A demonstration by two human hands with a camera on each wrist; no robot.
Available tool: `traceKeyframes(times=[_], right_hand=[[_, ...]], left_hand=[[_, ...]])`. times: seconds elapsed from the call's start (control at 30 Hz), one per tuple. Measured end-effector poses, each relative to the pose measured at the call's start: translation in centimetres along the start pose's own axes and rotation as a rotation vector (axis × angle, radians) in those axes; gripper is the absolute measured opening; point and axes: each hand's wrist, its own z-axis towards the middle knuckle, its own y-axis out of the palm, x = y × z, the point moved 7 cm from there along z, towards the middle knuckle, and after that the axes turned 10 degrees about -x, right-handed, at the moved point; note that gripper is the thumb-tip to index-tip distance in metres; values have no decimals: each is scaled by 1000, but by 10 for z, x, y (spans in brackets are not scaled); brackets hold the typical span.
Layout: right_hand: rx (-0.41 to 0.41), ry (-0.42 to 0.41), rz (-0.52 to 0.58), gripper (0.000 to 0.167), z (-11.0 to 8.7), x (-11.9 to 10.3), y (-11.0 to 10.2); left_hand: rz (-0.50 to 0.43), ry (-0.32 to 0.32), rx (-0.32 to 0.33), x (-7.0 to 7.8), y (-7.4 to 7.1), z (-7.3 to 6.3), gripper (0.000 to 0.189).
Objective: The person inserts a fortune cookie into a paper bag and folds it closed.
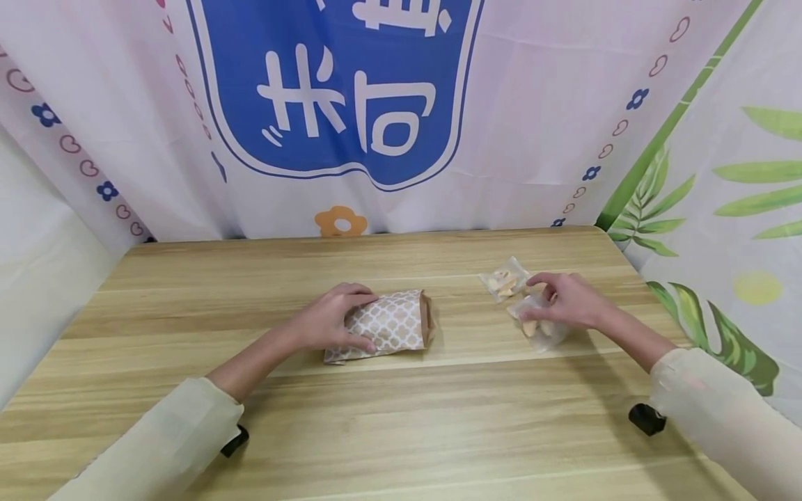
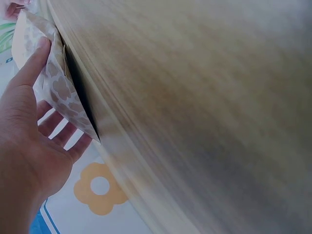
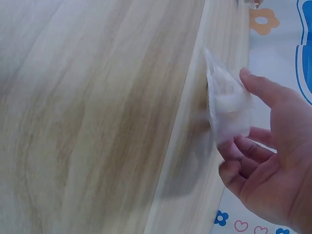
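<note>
A folded brown paper bag (image 1: pixel 396 323) with a white lattice pattern lies near the middle of the table, its open end facing right. My left hand (image 1: pixel 335 319) grips it from the left, thumb on one long side and fingers on the other; the left wrist view shows the bag (image 2: pixel 61 90) between them. Further right, my right hand (image 1: pixel 573 300) holds a small clear packet (image 1: pixel 544 334) of pale pieces by its edges. In the right wrist view this packet (image 3: pixel 228 105) stands tilted between thumb and fingers. A similar packet (image 1: pixel 503 280) lies just behind it.
Everything rests on a wood-grain table (image 1: pixel 401 431). A printed cloth (image 1: pixel 526 125) hangs along the back edge, and a leaf-patterned cloth (image 1: pixel 752 278) hangs on the right. Black straps (image 1: pixel 647 419) show under both forearms.
</note>
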Motion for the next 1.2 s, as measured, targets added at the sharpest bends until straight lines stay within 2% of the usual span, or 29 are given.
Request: traceKeyframes(times=[0.23,0.43,0.5,0.6,0.73,1.0,1.2], right_hand=[[-30,-24,83,67,-2,-5,1],[-210,-96,273,86,-6,-6,10],[-251,-139,304,93,-7,-9,12],[-271,-184,281,100,-9,-12,14],[-276,-186,225,103,-11,-13,15],[-240,-206,146,100,-9,-11,16],[-242,-195,118,98,-9,-11,16]], left_hand=[[8,1,-5,0,0,1,93],[3,1,-2,1,-1,0,93],[2,0,-2,1,-1,0,93],[-1,-5,-2,0,0,0,93],[-1,-10,-2,0,0,-1,94],[0,-3,5,1,-1,-1,93],[-4,-6,7,2,-2,-2,92]])
